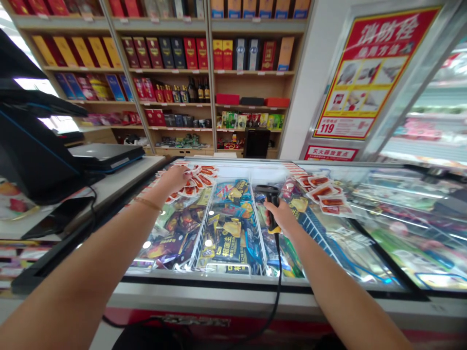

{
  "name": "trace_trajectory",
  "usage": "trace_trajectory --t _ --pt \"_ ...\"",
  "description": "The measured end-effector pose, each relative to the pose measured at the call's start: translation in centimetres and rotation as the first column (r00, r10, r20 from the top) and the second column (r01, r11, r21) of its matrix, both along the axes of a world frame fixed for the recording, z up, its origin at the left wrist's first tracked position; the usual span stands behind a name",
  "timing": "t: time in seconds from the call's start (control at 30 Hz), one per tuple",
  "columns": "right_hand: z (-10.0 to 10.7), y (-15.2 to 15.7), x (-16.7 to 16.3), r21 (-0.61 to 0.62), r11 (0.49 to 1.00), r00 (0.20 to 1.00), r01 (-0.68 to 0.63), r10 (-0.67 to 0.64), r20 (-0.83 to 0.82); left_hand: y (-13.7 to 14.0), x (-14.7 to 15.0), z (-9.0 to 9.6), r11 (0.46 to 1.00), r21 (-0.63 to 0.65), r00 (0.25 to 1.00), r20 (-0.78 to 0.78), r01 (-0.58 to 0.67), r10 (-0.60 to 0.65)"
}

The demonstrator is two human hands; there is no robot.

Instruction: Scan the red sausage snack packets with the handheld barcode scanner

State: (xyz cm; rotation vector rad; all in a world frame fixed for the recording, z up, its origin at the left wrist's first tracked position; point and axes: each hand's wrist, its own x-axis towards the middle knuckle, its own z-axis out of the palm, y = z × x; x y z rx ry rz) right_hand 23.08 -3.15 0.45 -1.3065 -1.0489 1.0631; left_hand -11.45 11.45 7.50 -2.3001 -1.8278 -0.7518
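My right hand (281, 214) is wrapped round the grip of a black and yellow barcode scanner (272, 197), held over the freezer's glass lid. Its black cable (279, 272) hangs down toward the freezer front. At the far left of the lid, my left hand (175, 178) reaches into a spread of small sausage packets (197, 182), white-edged with reddish-brown contents. Its fingers are bent together at one packet; their tips are partly hidden. Another pile of sausage packets (328, 194) lies on the right side of the lid, beyond my right hand.
Bagged frozen goods (229, 238) fill white wire baskets (199, 240) inside the chest freezer (219, 287). A counter (109, 182) with a dark checkout device (32, 136) stands at left. Shelves of boxes (178, 53) line the back wall, beside a red fire-hydrant poster (375, 73).
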Motion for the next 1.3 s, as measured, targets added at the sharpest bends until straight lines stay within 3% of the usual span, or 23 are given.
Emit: trace_trajectory --t 0.13,0.23,0.37,0.47,0.57,0.7,0.9,1.0,1.13,1.3 --pt "-0.1 0.0 -0.1 0.013 1.0 1.0 -0.009 0.009 0.0 -1.5 4.7 -1.7 0.972 -0.066 0.966 0.141 0.226 -0.215" --pt "-0.1 -0.1 -0.1 0.025 1.0 1.0 -0.012 0.012 0.004 -2.9 9.0 -4.4 0.952 -0.15 0.94 0.257 0.268 -0.225" --pt "-0.1 -0.2 0.1 0.032 0.999 1.0 -0.012 0.012 0.001 -3.9 12.9 -7.6 0.939 -0.136 0.937 0.195 0.317 -0.289" --pt "-0.2 -0.2 0.1 0.024 1.0 1.0 -0.016 0.015 0.026 -3.7 13.1 -8.2 0.94 -0.079 0.916 0.268 0.331 -0.3" --pt "-0.2 -0.3 0.0 0.018 1.0 0.999 -0.016 0.016 0.028 -3.2 11.7 -8.0 0.976 -0.037 0.91 0.37 0.215 -0.186" --pt "-0.2 -0.5 -0.4 0.005 0.998 0.998 -0.057 0.057 0.018 -3.5 10.1 -8.0 0.989 -0.13 0.972 0.233 0.076 -0.044" --pt "-0.4 -0.8 -0.9 0.001 0.998 0.995 -0.07 0.07 0.069 -4.3 11.0 -8.4 0.965 -0.222 0.984 0.138 0.14 -0.111" --pt "-0.4 -0.9 -1.1 0.002 0.997 0.992 -0.083 0.083 0.099 -4.4 11.3 -8.4 0.947 -0.256 0.961 0.245 0.193 -0.13" --pt "-0.1 -1.4 -1.3 0.0 0.994 0.986 -0.108 0.107 0.13 -4.2 11.2 -8.6 0.921 -0.291 0.827 0.559 0.257 -0.054" --pt "0.6 -2.4 -1.9 0.016 0.969 0.955 -0.248 0.242 0.172 -3.5 10.9 -8.5 0.923 -0.238 0.442 0.893 0.301 0.086"
